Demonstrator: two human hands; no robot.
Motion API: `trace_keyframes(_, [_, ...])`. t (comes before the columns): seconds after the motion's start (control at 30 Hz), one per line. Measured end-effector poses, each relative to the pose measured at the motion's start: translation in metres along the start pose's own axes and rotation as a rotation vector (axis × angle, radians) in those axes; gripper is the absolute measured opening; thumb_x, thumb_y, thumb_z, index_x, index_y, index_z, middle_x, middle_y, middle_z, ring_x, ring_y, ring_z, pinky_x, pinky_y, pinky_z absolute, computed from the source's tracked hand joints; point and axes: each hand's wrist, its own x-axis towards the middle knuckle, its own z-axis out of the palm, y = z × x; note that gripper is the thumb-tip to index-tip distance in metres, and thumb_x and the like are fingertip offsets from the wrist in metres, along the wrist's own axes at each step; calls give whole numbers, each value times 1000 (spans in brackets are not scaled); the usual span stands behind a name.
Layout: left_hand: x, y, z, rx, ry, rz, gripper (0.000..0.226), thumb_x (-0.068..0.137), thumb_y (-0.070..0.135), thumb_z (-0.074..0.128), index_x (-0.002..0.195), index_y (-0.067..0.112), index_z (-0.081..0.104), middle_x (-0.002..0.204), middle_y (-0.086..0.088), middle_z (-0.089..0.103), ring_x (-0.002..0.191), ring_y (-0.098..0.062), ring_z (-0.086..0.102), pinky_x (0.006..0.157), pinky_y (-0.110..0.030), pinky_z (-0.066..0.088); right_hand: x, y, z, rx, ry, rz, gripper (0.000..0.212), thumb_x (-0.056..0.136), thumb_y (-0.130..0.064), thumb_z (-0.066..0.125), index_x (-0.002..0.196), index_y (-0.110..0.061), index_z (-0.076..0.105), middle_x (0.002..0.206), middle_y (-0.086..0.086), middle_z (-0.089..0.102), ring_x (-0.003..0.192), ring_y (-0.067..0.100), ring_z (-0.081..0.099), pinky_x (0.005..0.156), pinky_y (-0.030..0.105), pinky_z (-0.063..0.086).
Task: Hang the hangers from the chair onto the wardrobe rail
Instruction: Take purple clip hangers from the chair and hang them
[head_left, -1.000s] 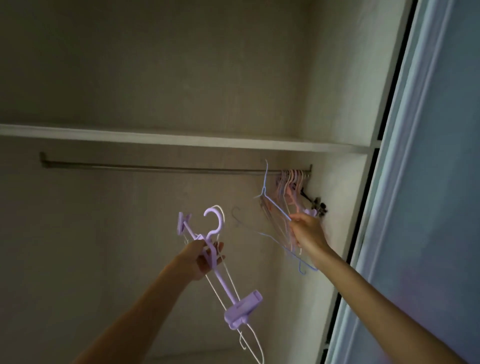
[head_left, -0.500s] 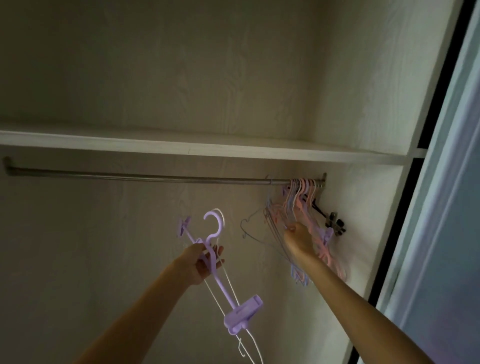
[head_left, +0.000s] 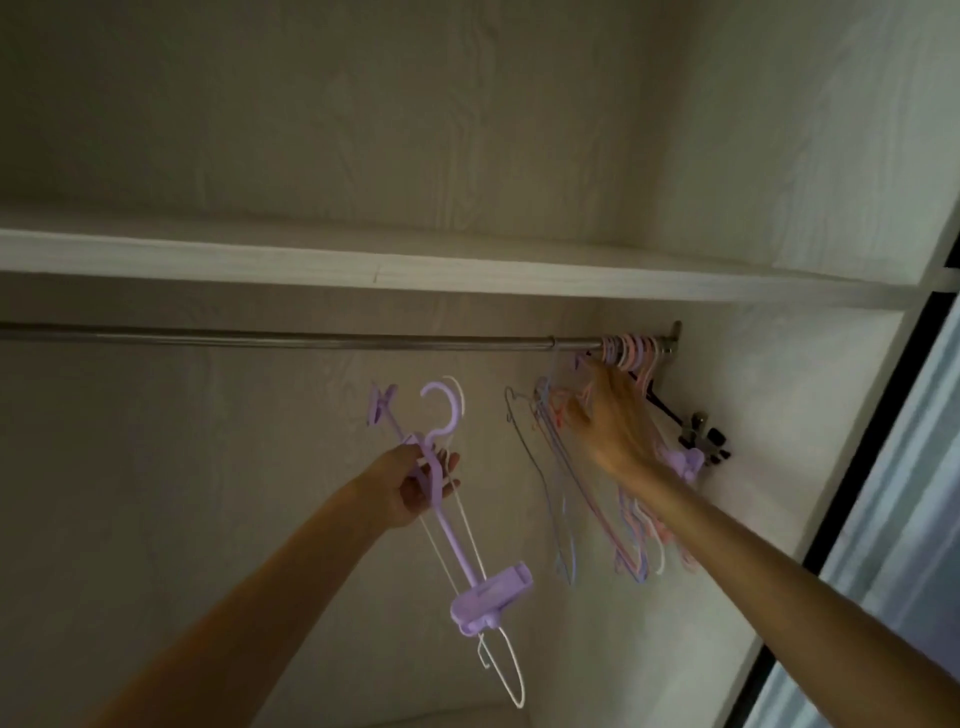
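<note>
Hangers on rail: a tight bunch of pink, purple and blue wire hangers (head_left: 631, 358) hooks over the wardrobe rail (head_left: 311, 339) at its far right end, about 2 o'clock from where the person stands, their bodies trailing down toward 5 o'clock.
Right hand: the right hand (head_left: 613, 421) reaches up among that bunch just under the rail, fingers spread loosely against the wires; whether any finger curls round one I cannot tell.
Left hand: the left hand (head_left: 415, 483) grips a purple clip hanger (head_left: 452, 525) by its neck, together with a thin white wire hanger (head_left: 501, 670), low and toward 7 o'clock of the bunch.
Clip hanger: tilted, hook up, one clip at 11 o'clock, the other at 5 o'clock.
Shelf: a white shelf (head_left: 467, 270) runs just above the rail.
Dark clip hanger: a black one (head_left: 701, 436) hangs against the right wall.
</note>
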Motion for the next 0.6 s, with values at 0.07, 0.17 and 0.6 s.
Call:
trace_keyframes(0.07, [10,2,1,16,-28,-13,26,98,13,41,74,9,52,50,-2,64,46,-12,66,42,-26,55,35,-6,7,-41,-61,-62,52,93,-24,51,139,-5,36,137,18,45,126,33,42,101,39,35])
trace_keyframes(0.17, [19,6,7,32,-25,-36,28,98,13,43,72,8,53,46,-2,63,42,-12,65,39,-25,53,74,-6,26,-150,-168,-141,59,94,-30,49,145,-10,26,148,12,34,136,28,31,112,39,24])
trace_keyframes(0.6, [57,14,4,6,-47,-86,33,100,17,39,71,7,52,48,-4,65,43,-12,66,41,-29,53,99,62,16,-349,-150,-251,48,71,-19,74,116,-7,62,114,15,64,107,35,58,95,43,38])
